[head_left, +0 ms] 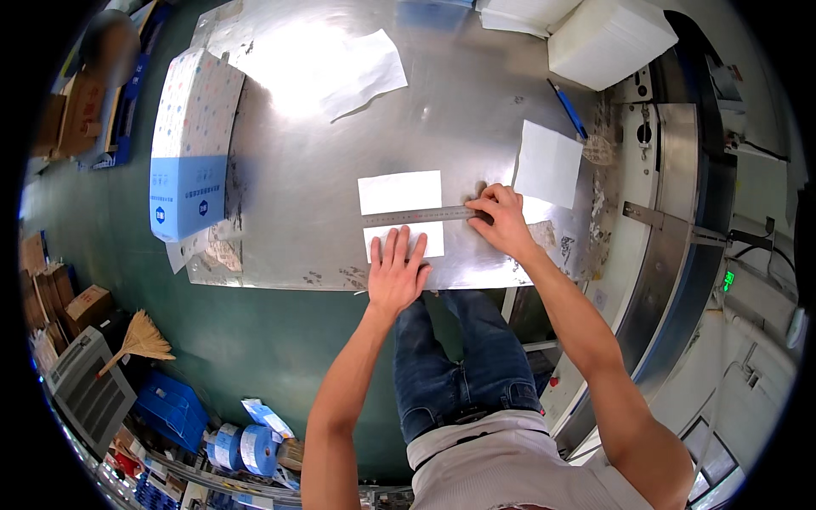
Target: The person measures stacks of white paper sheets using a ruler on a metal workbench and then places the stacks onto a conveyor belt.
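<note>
A steel ruler (pixel 408 217) lies crosswise over a white sheet of paper (pixel 399 189) near the front of the metal table. My right hand (pixel 503 219) pinches the ruler's right end between thumb and fingers. Below the ruler, my left hand (pixel 395 270) rests flat with its fingers spread, the fingertips on the paper's near part. To the right of my right hand lies another white sheet (pixel 548 164). A crumpled white sheet (pixel 370 75) is farther back on the table.
A blue cutter-like tool (pixel 568 110) lies at the right, near a white block-like stack (pixel 608 42). A tall white-and-blue box (pixel 189 149) stands at the left edge of the metal table (pixel 297 195). Machinery (pixel 663 195) borders the right. On the floor are a broom (pixel 140 338) and blue rolls (pixel 257 449).
</note>
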Demonstrator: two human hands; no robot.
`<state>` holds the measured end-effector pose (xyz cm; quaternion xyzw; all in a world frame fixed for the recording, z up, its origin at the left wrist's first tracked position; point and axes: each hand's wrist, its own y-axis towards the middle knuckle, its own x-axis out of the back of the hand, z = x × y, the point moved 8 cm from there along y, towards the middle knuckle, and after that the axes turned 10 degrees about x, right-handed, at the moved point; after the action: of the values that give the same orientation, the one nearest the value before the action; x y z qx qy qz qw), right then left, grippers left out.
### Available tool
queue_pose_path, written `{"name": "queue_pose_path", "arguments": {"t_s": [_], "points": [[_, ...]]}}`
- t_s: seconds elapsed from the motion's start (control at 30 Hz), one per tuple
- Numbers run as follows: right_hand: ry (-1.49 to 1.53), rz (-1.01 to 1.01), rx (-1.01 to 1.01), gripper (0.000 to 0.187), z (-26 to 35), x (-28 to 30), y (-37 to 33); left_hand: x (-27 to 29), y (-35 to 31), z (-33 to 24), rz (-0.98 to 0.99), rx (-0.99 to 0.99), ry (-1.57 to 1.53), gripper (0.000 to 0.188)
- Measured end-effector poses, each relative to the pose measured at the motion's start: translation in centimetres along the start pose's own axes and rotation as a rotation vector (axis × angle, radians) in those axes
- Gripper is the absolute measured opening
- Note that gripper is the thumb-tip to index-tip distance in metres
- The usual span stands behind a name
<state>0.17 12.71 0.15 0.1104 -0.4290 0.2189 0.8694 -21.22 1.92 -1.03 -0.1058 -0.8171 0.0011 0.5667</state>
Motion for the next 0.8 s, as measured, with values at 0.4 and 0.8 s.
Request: {"name": "queue_pose_path", "arguments": {"t_s": [0.4, 0.8], "points": [[0.016, 0.007, -0.022, 0.035, -0.11, -0.05, -0.06, 0.08, 0.13, -0.09, 0.012, -0.001, 0.001, 0.067], [-0.001, -0.008, -0.040, 0.035, 0.26, 0.08, 0.06, 0.57, 0.06, -0.08, -0.029, -0.007, 0.000, 0.065]]}}
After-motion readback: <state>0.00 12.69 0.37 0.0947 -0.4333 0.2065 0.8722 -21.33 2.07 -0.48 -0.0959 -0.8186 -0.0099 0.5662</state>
